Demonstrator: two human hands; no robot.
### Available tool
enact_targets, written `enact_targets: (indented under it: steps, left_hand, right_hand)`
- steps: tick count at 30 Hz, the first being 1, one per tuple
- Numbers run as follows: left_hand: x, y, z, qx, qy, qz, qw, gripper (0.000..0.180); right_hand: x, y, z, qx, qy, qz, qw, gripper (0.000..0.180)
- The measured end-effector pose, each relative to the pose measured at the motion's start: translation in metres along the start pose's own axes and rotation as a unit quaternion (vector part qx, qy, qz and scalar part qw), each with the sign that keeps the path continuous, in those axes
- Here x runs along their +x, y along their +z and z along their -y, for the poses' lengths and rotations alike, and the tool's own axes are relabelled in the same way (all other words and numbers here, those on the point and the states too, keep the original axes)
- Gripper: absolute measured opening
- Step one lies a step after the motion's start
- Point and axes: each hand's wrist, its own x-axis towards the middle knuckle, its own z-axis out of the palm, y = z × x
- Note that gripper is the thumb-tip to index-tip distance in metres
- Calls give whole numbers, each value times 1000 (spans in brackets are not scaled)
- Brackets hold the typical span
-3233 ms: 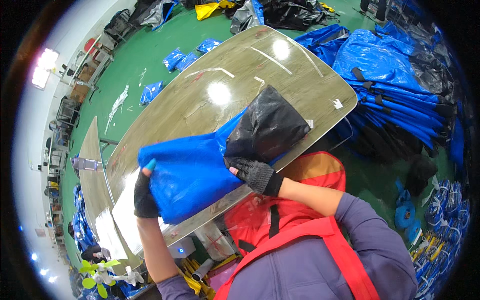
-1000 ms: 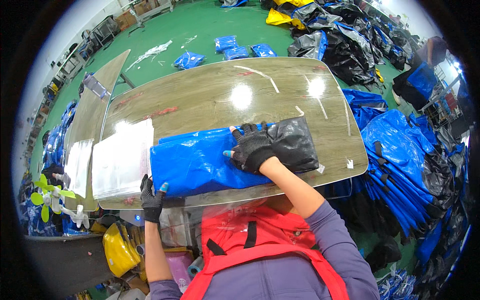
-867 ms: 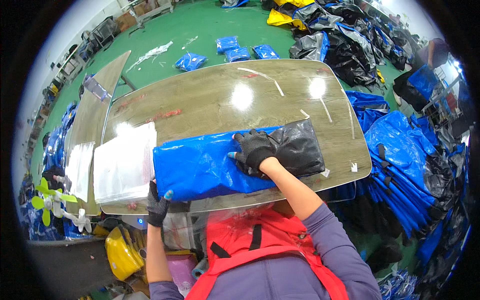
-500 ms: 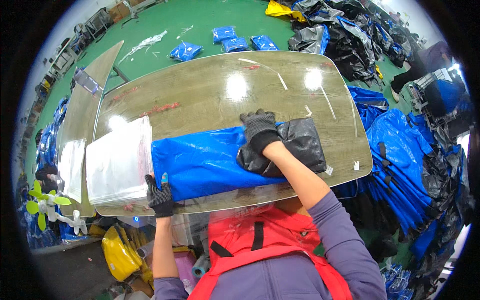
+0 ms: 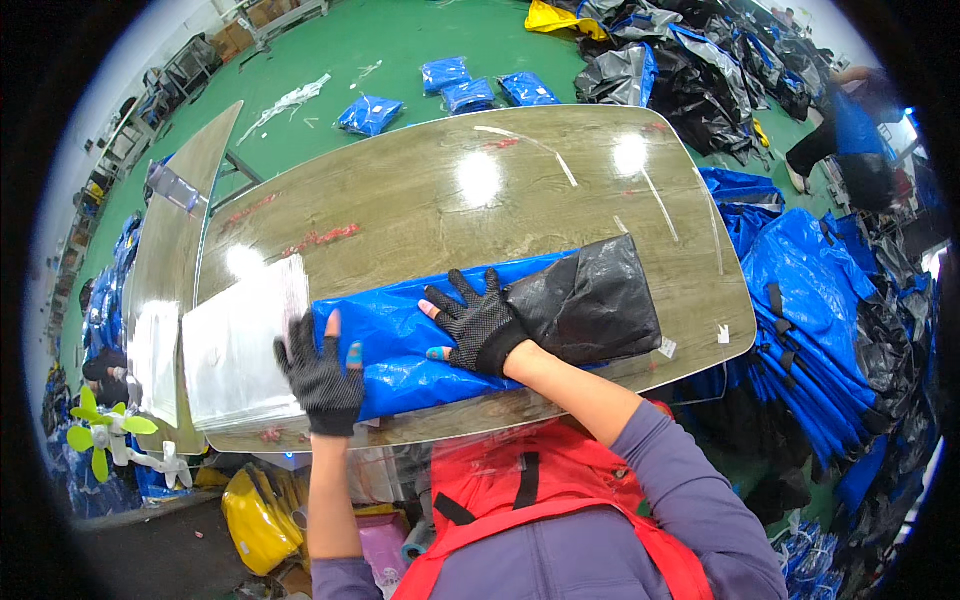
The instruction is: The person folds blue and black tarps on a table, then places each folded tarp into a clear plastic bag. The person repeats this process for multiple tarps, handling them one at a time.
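A folded blue tarp piece (image 5: 400, 330) with a black end section (image 5: 590, 300) lies along the near side of the wood-grain table (image 5: 400, 230). Spread over the blue part, close to where it meets the black, is my right hand (image 5: 475, 325), palm down. My left hand (image 5: 322, 375) rests at the left end of the blue sheet, its fingers stretched apart. Both hands wear black dotted gloves with bare fingertips showing. Beside my left hand sits a stack of clear plastic bags (image 5: 245, 345), partly under its fingers.
Packed blue bundles (image 5: 445, 73) lie on the green floor beyond the table. Blue and black sheets (image 5: 800, 270) hang at the right, and a dark heap (image 5: 690, 80) rises behind. A green-bladed fan (image 5: 100, 432) stands at the left edge. A person (image 5: 850, 130) is at the far right.
My right hand has slid left from the black end onto the blue part. My left hand has risen from the near edge and now lies further over the sheet's left end.
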Motion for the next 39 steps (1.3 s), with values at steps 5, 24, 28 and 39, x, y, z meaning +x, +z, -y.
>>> enact_targets:
  steps: [5, 24, 28, 39]
  left_hand:
    - [9, 50, 0, -68, -7, 171, 983, 60]
    - [32, 5, 84, -556, -326, 310, 699, 53]
    - [72, -13, 50, -683, -424, 287, 520, 45]
    - [108, -25, -353, -498, -42, 134, 856, 74]
  right_hand:
    - [-28, 5, 7, -54, 40, -90, 994, 67]
    - [-59, 21, 13, -57, 81, -296, 950, 56]
    - [-118, 30, 23, 125, -6, -438, 890, 57]
    - [-125, 88, 18, 250, 95, -180, 947, 40]
